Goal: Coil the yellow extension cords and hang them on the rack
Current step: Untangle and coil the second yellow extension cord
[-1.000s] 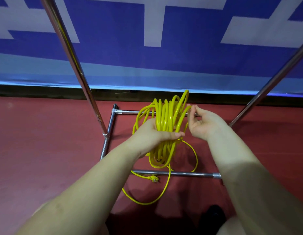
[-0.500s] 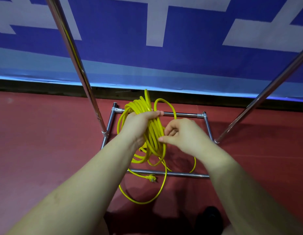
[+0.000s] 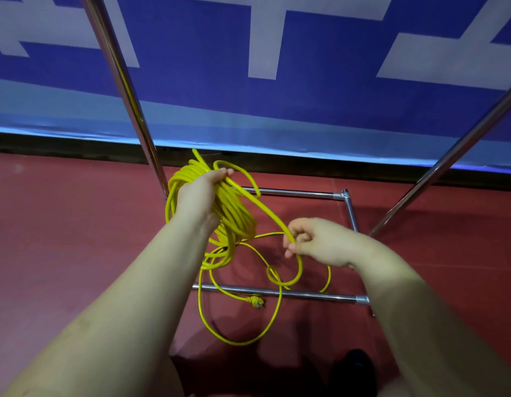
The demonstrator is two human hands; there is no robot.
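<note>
My left hand grips a thick coil of yellow extension cord held above the red floor. One strand runs from the coil's top down to my right hand, which pinches it lower and to the right. Loose loops of the same cord lie on the floor below, and its yellow plug rests by the front bar of the rack's base. The chrome rack stands around the cord, with one upright at the left and another upright at the right. Its top is out of view.
A blue and white banner covers the wall just behind the rack. The red floor stretches to both sides. A dark shoe shows at the bottom edge, near the loose cord.
My right hand has moved down and to the right, away from the coil, drawing a strand of cord with it. My left hand has turned the coil and lifted it slightly leftward.
</note>
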